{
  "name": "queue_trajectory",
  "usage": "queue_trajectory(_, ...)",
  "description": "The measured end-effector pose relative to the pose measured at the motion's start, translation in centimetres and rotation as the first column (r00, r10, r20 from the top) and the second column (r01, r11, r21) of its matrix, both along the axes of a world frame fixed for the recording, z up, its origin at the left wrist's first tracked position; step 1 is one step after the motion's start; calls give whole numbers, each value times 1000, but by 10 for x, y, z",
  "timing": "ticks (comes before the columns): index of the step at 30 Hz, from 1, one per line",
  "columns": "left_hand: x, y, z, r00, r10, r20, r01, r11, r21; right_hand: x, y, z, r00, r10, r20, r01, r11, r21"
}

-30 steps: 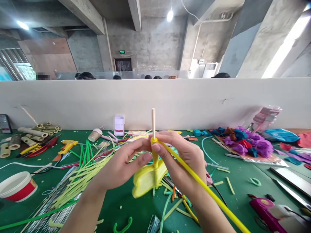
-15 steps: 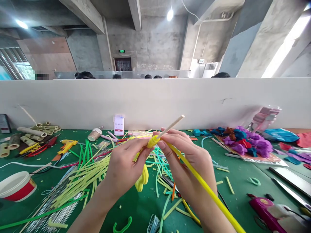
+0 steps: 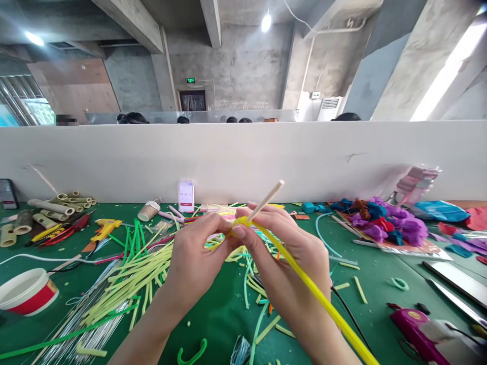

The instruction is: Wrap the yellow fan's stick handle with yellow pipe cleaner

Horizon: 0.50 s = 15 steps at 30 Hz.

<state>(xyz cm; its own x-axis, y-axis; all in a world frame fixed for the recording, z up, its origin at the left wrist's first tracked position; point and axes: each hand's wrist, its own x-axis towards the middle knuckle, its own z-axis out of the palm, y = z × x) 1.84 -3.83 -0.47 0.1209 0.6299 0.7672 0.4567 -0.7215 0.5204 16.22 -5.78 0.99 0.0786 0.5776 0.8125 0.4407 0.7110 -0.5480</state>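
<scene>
A slim wooden stick points up and to the right from between my two hands. Round its lower part a bright yellow strip is wound into a thick band. My left hand is closed on the wound part, its thumb and index finger pinched together. Thumb and fingers of my right hand press on the band at the stick's base. From there the strip's free length runs over the right wrist to the bottom edge. The stick's lower end is hidden by the fingers.
Pale green strips lie piled at left, near a paper cup and a yellow glue gun. Purple and blue petal-like pieces sit at right, with scissors. A white partition stands behind.
The stick and both hands have shifted slightly left. My right thumb now presses on the yellow band. The yellow loops that hung below my left hand no longer show there.
</scene>
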Motion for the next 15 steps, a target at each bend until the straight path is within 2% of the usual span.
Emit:
queue_trajectory(2, 1, 1, -3, 999, 23, 37, -23, 1000, -2, -1, 0, 0, 999, 45, 1, -45, 999, -24)
queue_trajectory(4, 1, 2, -4, 998, -2, 70, 4, 1000, -19, -1, 0, 0, 996, 92, -16, -93, 995, -42)
queue_trajectory(6, -3, 4, -3, 986, -126, 109, 137, 986, -97, 1, -1, 1, 985, 159, -64, -162, 985, -58)
queue_trajectory(7, -6, 5, -1, 966, -225, 130, 244, 957, -158, 2, -1, 2, 975, 203, -94, -209, 976, -60)
queue_trajectory(9, -14, 10, 1, 887, -433, 163, 462, 842, -279, 4, 0, 3, 943, 302, -141, -313, 947, -64)
queue_trajectory(11, -21, 16, 1, 778, -601, 186, 622, 693, -363, 6, 1, 3, 901, 402, -163, -418, 905, -78)
queue_trajectory(13, -27, 21, -2, 664, -707, 242, 730, 544, -413, 6, 2, 3, 861, 478, -174, -499, 860, -103)
queue_trajectory(15, -31, 25, -7, 575, -749, 330, 797, 421, -433, 5, 4, 2, 828, 528, -189, -552, 825, -116)
